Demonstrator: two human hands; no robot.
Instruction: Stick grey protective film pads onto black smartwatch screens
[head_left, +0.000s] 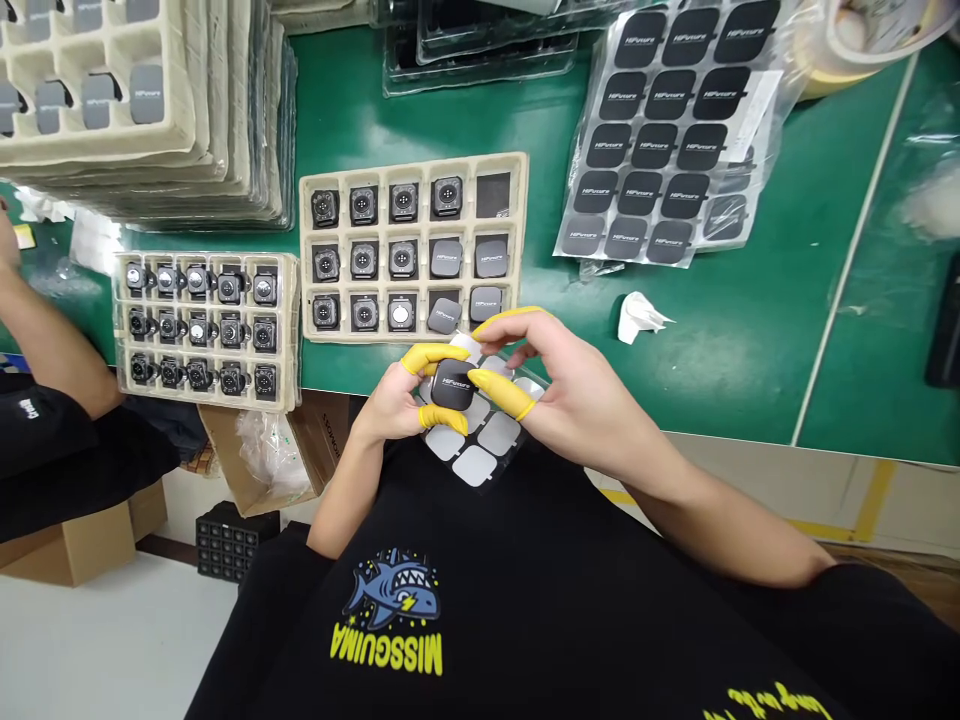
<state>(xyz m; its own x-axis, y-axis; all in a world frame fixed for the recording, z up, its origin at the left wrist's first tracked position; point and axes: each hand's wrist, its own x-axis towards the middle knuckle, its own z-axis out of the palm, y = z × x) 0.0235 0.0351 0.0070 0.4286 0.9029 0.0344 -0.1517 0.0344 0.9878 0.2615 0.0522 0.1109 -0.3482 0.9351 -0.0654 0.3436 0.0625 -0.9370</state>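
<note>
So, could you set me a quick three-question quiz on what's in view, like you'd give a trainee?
1. Multiple choice: what is pinched between the yellow-covered finger and thumb of the left hand?
a) a roll of pale tape
b) a black, square, rounded-corner device
c) a cardboard box

2. True or false: the crumpled white scrap lies directly on the green tabletop.

3. Count: in the cream moulded tray at the middle of the view, how many of the five compartments in the row farthest from the wearer hold a device?

Key: 1, b; 2, true; 3, four.
</note>
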